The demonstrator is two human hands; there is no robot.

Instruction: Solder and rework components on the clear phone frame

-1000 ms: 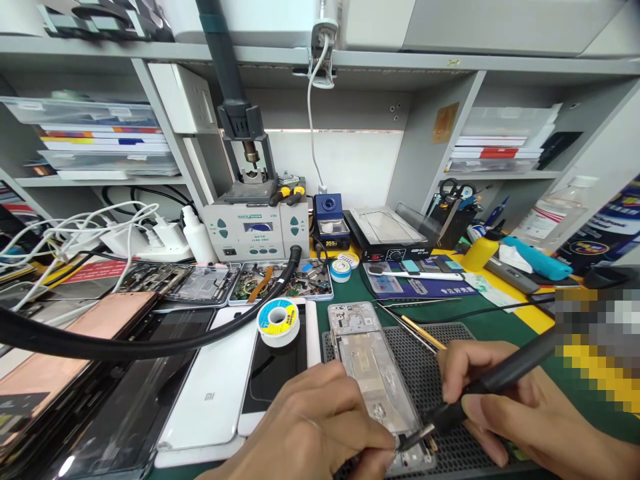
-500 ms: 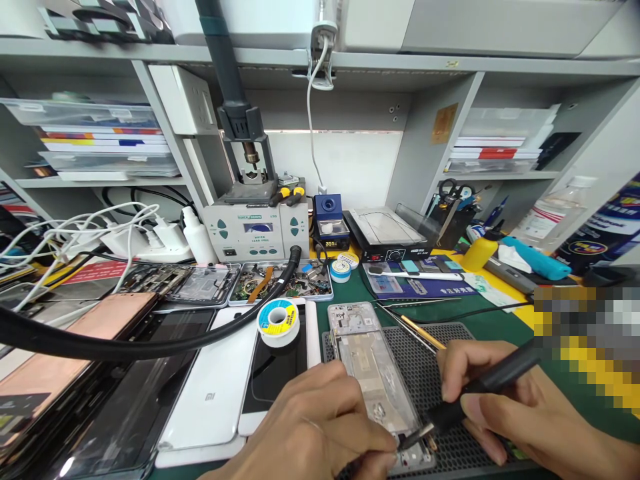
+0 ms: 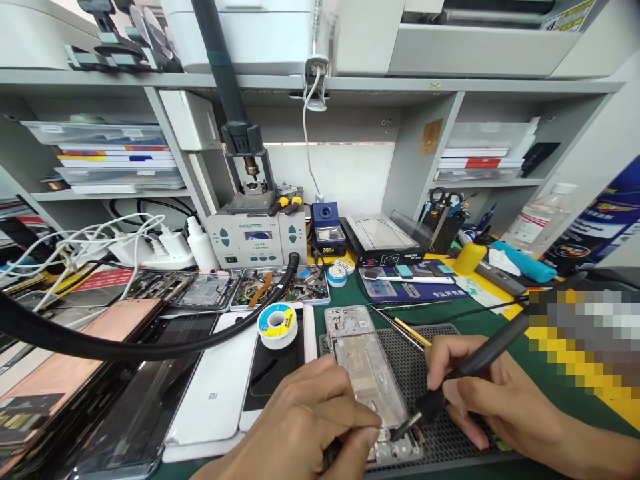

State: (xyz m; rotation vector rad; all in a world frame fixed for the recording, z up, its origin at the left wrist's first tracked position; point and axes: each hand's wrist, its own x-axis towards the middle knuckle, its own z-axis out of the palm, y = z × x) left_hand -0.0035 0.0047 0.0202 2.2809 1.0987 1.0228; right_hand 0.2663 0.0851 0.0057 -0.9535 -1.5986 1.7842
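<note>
In my right hand (image 3: pixel 480 390) is a black-handled soldering iron (image 3: pixel 473 360), its dark tip pointing down at the lower end of a silver phone frame (image 3: pixel 365 367). The tip is at or just above small parts there; contact is hard to tell. My left hand (image 3: pixel 310 423) is closed in a pinch just left of the tip, over the frame's lower left edge. Something dark shows under its fingers, but what they hold is hidden. The frame lies face up on a black perforated mat (image 3: pixel 425 360).
Left of the frame, a solder wire spool (image 3: pixel 277 327) sits on a white-edged phone, beside a white phone back (image 3: pixel 213 393). A black hose (image 3: pixel 150 350) arches across them. Behind stand a hot-air station (image 3: pixel 257 237), a heating plate (image 3: pixel 383 240) and a tray of circuit boards (image 3: pixel 280 287).
The view has tilted up a little. My left fingertips have shifted slightly left, away from the iron's tip. The iron stays at the frame's lower end.
</note>
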